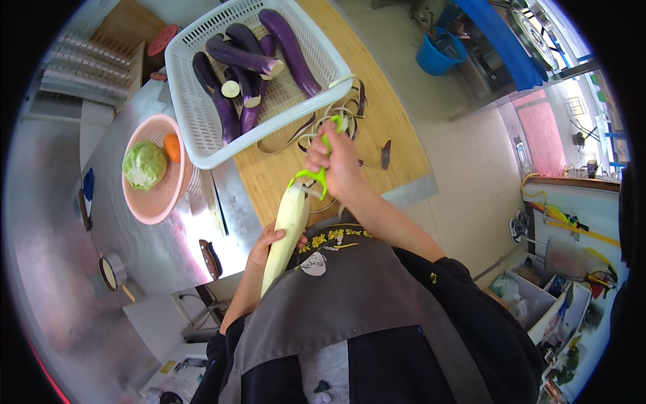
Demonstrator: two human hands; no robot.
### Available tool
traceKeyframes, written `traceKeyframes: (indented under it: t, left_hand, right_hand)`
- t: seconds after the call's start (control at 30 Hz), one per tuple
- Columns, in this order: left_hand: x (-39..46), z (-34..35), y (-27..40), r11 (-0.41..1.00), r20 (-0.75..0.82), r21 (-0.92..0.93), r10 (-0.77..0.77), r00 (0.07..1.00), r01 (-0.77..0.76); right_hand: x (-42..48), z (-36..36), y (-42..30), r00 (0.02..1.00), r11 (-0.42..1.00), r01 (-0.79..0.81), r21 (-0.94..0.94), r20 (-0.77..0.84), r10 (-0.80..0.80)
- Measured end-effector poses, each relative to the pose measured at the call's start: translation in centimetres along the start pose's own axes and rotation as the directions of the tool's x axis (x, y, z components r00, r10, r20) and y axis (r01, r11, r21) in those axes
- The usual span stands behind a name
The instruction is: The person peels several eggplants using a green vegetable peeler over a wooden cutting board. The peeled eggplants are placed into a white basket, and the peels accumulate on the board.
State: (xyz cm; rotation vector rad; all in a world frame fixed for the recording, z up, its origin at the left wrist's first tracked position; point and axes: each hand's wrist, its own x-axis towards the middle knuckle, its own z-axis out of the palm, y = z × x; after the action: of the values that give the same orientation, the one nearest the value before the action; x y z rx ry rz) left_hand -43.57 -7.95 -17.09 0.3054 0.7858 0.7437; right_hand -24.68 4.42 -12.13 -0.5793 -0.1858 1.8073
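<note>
My left hand is closed around a long eggplant, peeled to pale flesh and held slanting against the apron. In my right hand is a bright green Y-shaped peeler, its head at the eggplant's upper end. Dark purple peel strips and curled pale ones lie on the wooden board beyond my right hand. A white plastic basket on the board holds several unpeeled purple eggplants with cut ends.
Left of the board, a pink colander holds a green lettuce or cabbage head and an orange vegetable. A wooden-handled knife lies by the steel counter's near edge. A blue bucket stands on the floor at upper right.
</note>
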Motion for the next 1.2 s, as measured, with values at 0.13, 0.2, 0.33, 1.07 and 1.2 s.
traceKeyframes:
  t: [0.13,0.2,0.33,1.07,1.2]
  left_hand:
    - [-0.4,1.8,1.0,0.995,0.057,0.097,0.009,0.998,-0.015]
    - [-0.3,1.1,0.5,0.995,0.095,0.098,-0.035,0.995,0.026]
    - [-0.2,0.8,0.7,0.999,0.120,0.012,-0.042,0.992,0.041]
    - [-0.8,2.5,1.8,0.996,0.068,0.092,-0.010,0.998,0.004]
    - [-1.0,1.6,2.5,0.991,0.026,-0.048,-0.121,0.992,0.122]
  right_hand:
    - [2.1,-3.9,1.7,0.990,0.999,-0.010,0.038,-0.143,0.016]
    - [2.7,-6.1,0.5,0.980,0.996,0.072,-0.043,-0.183,-0.079]
    - [0.9,-3.7,-0.3,0.985,0.998,0.043,0.038,-0.171,-0.036]
    - [3.2,-6.0,0.6,0.967,0.998,0.045,0.037,-0.253,-0.034]
    - [1.3,-3.5,-0.6,0.988,0.998,0.031,0.063,-0.150,-0.022]
